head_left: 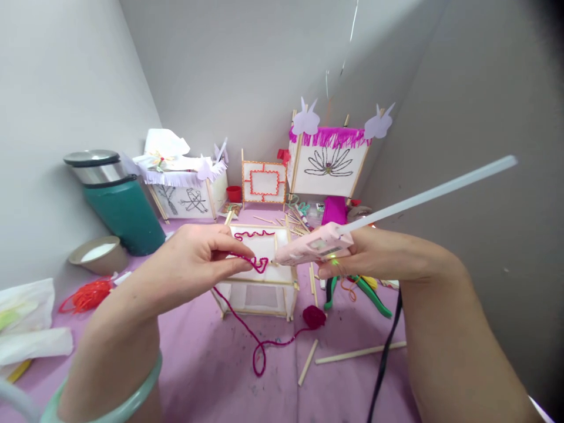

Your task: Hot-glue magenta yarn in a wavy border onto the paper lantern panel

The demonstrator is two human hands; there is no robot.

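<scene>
My left hand [207, 258] pinches a strand of magenta yarn [259, 265] over the white top panel of a small stick-framed box [255, 296]. A wavy length of the same yarn lies along the panel's far side. From my left hand the strand trails down in a loop to a small yarn ball [314, 317] on the table. My right hand [352, 252] is closed round a pale pink hot glue gun [315, 244], a long translucent glue stick [432, 194] jutting from its back. The gun's nozzle points left, close to the pinched yarn.
Green-handled pliers [370, 296] and loose wooden sticks [359, 352] lie to the right, near a black cord [385, 358]. At left stand a teal bottle [121, 205], a bowl [97, 255] and orange yarn [90, 296]. Decorated lantern boxes [328, 164] stand behind.
</scene>
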